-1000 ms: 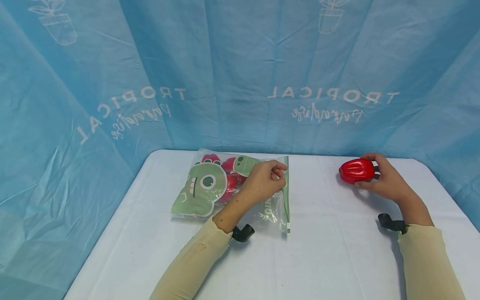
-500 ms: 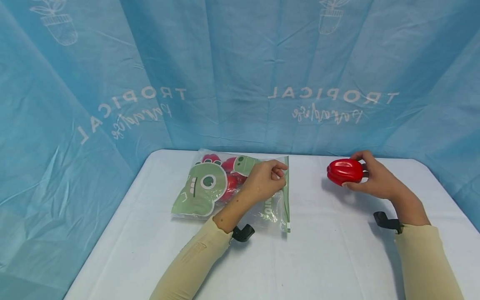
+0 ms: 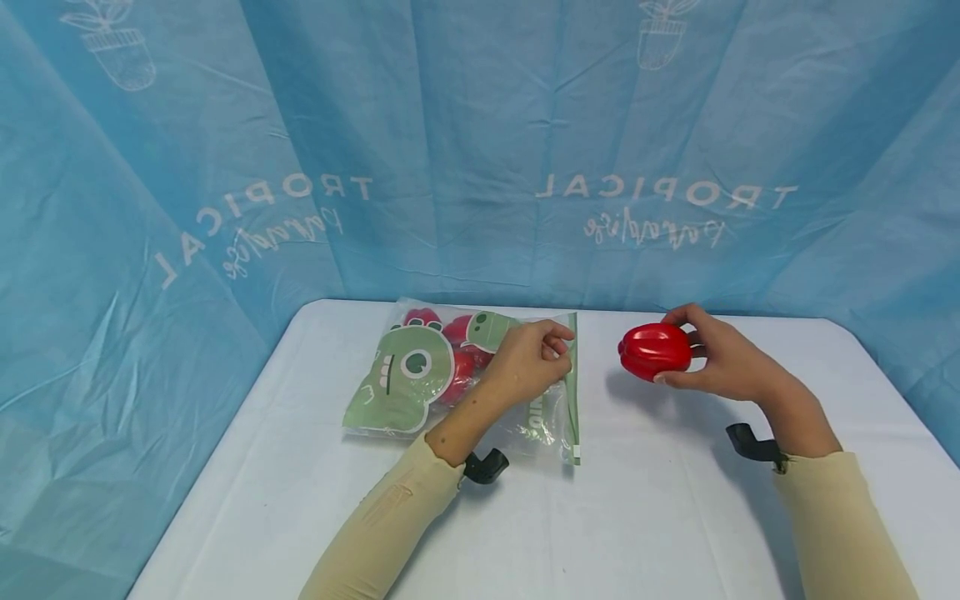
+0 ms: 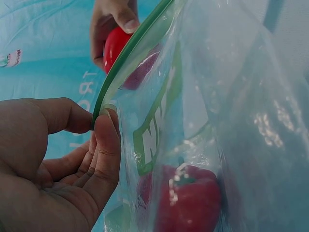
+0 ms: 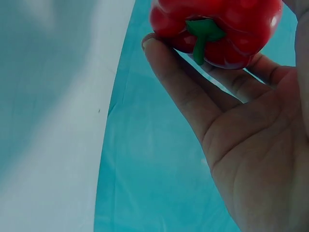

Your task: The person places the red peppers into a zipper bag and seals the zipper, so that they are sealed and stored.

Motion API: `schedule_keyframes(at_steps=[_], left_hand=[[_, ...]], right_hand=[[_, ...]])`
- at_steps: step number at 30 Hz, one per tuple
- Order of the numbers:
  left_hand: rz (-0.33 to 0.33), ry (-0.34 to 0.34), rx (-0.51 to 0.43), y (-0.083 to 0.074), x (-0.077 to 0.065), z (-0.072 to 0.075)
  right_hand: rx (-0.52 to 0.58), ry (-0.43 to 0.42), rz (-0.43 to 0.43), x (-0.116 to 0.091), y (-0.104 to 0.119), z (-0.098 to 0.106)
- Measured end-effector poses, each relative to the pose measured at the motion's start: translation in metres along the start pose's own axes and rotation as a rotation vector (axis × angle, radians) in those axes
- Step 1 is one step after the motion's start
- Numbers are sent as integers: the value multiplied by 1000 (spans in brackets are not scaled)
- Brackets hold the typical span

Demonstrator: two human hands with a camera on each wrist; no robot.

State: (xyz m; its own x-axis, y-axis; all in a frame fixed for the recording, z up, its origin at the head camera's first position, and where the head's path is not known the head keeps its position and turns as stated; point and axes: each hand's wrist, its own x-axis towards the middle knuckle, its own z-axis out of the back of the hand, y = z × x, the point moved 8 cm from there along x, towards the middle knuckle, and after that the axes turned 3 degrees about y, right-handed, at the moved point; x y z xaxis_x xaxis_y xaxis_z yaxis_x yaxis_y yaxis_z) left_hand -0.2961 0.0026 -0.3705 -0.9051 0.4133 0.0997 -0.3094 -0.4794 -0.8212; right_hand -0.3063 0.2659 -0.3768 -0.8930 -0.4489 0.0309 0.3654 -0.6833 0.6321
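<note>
A clear zip bag (image 3: 408, 379) with a green cartoon print lies on the table, several red things inside it. One of these shows as a red bell pepper (image 4: 190, 200) in the left wrist view. My left hand (image 3: 528, 358) pinches the green-edged mouth of the bag (image 4: 128, 55) between thumb and finger. To the right of the bag, my right hand (image 3: 723, 354) grips another glossy red bell pepper (image 3: 655, 350) by its sides, above the table. Its green stem (image 5: 203, 36) points toward the palm in the right wrist view.
A white cloth covers the table (image 3: 600, 517). Behind it hangs a blue curtain (image 3: 480, 150) with white lettering. Each wrist carries a black camera mount (image 3: 486, 467).
My right hand has carried the red bell pepper leftward from the table's right side, raised off the cloth, nearer the bag's mouth. The left hand and the bag have stayed put.
</note>
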Motion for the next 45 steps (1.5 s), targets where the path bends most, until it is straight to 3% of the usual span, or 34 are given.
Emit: schedule_keyframes(at_steps=[12, 21, 32, 45], left_hand=[[29, -8, 14, 1, 0, -1], [42, -6, 8, 1, 0, -1], [32, -6, 11, 1, 0, 0], [19, 8, 8, 1, 0, -2]], right_hand=[[-31, 32, 67, 17, 19, -36], [-68, -34, 116, 25, 30, -50], [-86, -88, 79, 33, 41, -72], [-157, -243, 75, 37, 49, -86]])
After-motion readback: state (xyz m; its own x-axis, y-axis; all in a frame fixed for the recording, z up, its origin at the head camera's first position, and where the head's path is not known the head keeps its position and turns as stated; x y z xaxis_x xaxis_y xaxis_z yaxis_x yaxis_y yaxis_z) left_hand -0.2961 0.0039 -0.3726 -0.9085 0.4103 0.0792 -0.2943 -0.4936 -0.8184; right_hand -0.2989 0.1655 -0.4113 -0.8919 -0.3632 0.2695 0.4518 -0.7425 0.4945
